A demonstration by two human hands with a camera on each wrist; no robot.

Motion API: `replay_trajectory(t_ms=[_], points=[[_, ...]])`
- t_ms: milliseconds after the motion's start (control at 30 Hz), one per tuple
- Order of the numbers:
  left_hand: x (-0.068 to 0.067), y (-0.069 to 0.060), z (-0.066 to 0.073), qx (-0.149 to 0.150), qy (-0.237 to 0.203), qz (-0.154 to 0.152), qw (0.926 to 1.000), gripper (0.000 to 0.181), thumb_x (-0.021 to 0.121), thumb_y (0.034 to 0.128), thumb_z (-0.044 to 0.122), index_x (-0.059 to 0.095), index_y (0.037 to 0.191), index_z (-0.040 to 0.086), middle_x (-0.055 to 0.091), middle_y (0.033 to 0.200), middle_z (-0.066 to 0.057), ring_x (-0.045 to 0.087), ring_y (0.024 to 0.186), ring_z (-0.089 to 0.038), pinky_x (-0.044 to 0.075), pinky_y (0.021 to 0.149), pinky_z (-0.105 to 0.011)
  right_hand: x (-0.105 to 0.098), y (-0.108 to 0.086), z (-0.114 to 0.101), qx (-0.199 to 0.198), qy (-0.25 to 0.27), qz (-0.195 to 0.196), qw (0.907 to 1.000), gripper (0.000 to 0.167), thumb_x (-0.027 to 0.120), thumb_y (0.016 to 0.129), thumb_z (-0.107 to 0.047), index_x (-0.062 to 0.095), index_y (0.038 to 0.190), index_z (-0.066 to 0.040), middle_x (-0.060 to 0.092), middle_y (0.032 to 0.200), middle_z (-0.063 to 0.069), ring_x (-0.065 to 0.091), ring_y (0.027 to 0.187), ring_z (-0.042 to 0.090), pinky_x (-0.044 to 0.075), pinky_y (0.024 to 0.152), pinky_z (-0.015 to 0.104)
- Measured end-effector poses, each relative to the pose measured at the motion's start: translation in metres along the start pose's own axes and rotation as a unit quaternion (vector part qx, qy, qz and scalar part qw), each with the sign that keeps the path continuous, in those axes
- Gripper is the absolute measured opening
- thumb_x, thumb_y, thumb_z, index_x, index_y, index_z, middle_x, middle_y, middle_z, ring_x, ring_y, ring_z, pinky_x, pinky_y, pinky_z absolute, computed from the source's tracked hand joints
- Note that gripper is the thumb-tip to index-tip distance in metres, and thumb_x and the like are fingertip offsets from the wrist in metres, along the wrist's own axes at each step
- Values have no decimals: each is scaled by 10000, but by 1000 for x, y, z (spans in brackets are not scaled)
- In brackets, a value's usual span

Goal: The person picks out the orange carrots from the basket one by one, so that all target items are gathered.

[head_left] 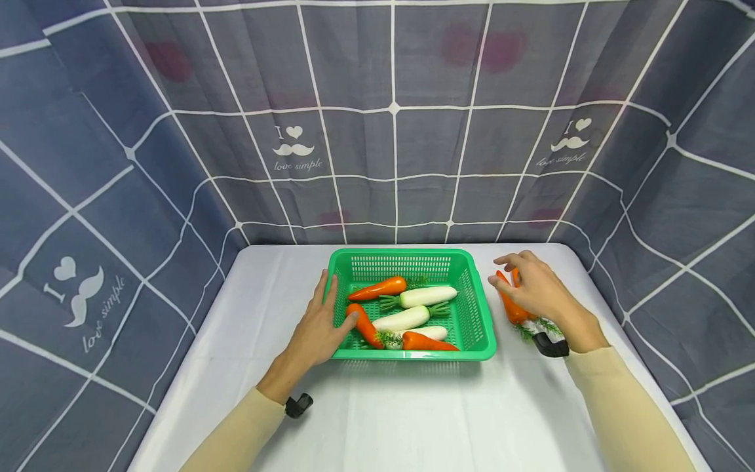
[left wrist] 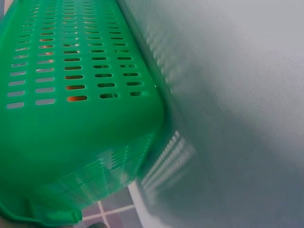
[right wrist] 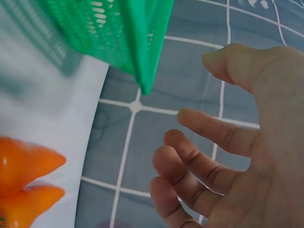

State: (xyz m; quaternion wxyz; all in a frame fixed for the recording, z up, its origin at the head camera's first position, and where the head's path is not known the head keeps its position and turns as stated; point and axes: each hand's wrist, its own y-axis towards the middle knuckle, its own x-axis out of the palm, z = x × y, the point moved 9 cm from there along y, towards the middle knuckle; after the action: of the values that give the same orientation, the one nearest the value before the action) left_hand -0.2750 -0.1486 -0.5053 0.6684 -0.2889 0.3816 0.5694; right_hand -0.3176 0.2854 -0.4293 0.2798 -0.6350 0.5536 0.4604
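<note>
Right grip (head_left: pixel 537 285) partly hides glossy orange carrots (head_left: pixel 512 309) on worktop (head_left: pixel 395 413), right of slotted green plastic basket (head_left: pixel 413 356); fingers bent, spread from thumb, clear of carrots. Left grip (head_left: pixel 318 328): fingers spread, straight, against basket's left rim; left wrist view mostly misses them. Inside we see smooth white radishes (head_left: pixel 433 296), nearest part-covered.

Your bench (head_left: pixel 413 419) presents a white surface. At its twelve o'clock, toward the far edge, you have one green basket (head_left: pixel 485 337) resting. At two o'clock, beside it, you have two orange carrots (head_left: pixel 514 313), partly hidden, lying together.
</note>
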Motion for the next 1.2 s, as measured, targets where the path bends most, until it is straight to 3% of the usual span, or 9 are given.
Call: replay_trajectory(t_ms=[100,300,500,667,833,1200], points=[[0,0,1,-8,-9,-14,10000,1005,629,1172,577,81,1886,128,-132,1990,-50,397,1719,-566,636,1064,-742,2,0,-9,-74,64,-145,9998,506,772,1129,-429,754,1481,-67,718,1304,207,663,1010,318,554,876,455],[1,0,2,7,-37,9,10000,1009,637,1173,571,78,1888,131,-135,1989,-46,363,1741,-558,640,1067,-732,9,-2,-26,-336,85,-467,9983,515,817,1114,-396,741,1514,-81,720,1367,196,715,1157,376,617,1013,608],[2,0,1,0,-107,17,9999,1003,644,1176,556,81,1889,131,-139,1988,-37,360,1741,-560,582,1159,-756,21,-4,-49,-737,211,-848,9934,481,833,1103,-382,763,1489,-105,735,1380,156,732,1185,338,623,1001,551],[2,0,0,-15,-153,45,9999,990,641,1176,551,101,1890,128,-133,1990,-31,355,1741,-568,542,1200,-779,35,-1,-67,-1042,280,-1231,9865,474,855,1085,-348,770,1474,-89,752,1377,155,733,1160,291,623,1005,497],[2,0,0,-33,-129,43,9999,993,635,1173,557,91,1891,139,-132,1990,-28,355,1744,-560,537,1204,-781,50,1,-81,-1290,274,-1632,9777,519,839,1089,-347,755,1505,-49,752,1390,179,759,1214,362,630,1054,537],[1,1,-1,-36,-88,44,9999,994,634,1173,564,95,1892,141,-132,1989,-27,353,1742,-563,541,1198,-788,85,-2,-103,-1485,489,-2551,9542,559,813,1108,-411,734,1542,-68,763,1454,132,768,1272,343,617,1125,552]])
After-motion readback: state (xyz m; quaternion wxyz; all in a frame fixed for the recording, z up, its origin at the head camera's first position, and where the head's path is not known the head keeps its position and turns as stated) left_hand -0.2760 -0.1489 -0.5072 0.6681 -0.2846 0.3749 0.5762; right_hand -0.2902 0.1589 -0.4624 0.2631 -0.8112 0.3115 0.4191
